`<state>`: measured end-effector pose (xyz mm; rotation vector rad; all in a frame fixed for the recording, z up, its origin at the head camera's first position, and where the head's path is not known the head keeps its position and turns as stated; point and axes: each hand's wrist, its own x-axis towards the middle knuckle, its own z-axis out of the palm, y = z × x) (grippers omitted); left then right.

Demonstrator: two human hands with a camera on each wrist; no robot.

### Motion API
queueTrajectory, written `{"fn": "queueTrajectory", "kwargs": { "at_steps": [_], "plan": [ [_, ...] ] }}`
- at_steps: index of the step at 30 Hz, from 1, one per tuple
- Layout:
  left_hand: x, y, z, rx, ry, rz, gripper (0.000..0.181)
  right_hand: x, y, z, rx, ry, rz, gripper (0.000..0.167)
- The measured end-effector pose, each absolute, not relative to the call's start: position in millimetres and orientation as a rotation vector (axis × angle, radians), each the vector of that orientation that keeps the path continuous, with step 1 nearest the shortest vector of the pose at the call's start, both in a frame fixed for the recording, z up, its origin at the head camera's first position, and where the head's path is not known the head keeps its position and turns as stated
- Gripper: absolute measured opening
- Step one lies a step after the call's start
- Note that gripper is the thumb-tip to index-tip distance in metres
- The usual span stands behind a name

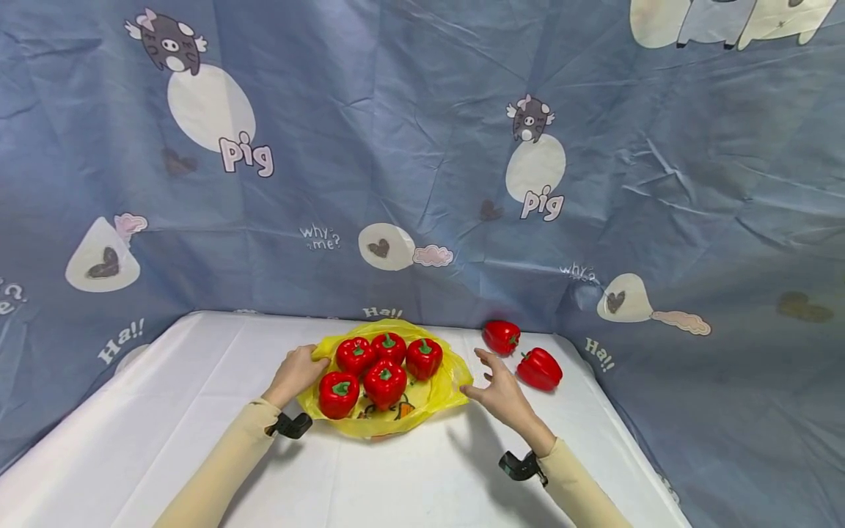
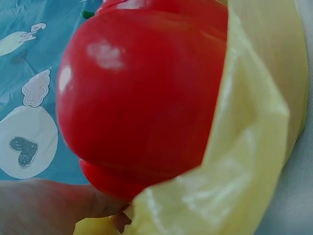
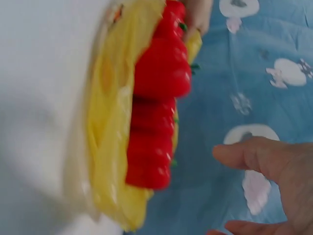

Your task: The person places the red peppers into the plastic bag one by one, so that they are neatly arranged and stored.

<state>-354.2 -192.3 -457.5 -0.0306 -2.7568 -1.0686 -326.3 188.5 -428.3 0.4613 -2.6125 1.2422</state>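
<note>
A yellow plastic bag lies spread on the table with several red bell peppers on it, their green stems mostly facing up. My left hand pinches the bag's left edge between thumb and fingers. In the left wrist view, one bell pepper fills the middle, and a fold of the bag covers its right side. Beside the bag's right edge, my right hand is held with fingers spread and slightly bent, nothing between them. The right wrist view shows its thumb apart from the bag.
Two more red bell peppers lie beyond my right hand: one at the table's back edge, the other nearer the right edge. A white cloth covers the table. Behind it hangs a blue printed curtain.
</note>
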Motion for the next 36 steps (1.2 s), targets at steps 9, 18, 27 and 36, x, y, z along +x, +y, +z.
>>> {"fn": "queueTrajectory", "kwargs": {
  "at_steps": [9,18,27,36],
  "plan": [
    [-355,-193,-460,-0.03,-2.763,-1.069,0.027,-338,232,-408,0.304,-2.681,1.149,0.079],
    [-358,-195,-462,-0.018,-2.757,-1.052,0.019,-360,276,-411,0.13,-2.724,1.078,0.083],
    [-357,-194,-462,-0.009,-2.766,-1.041,0.027,-384,303,-426,0.025,-2.777,1.168,0.087],
    [-357,-193,-462,-0.015,-2.775,-1.033,0.028,-405,319,-449,-0.012,-2.785,1.18,0.095]
  ]
}}
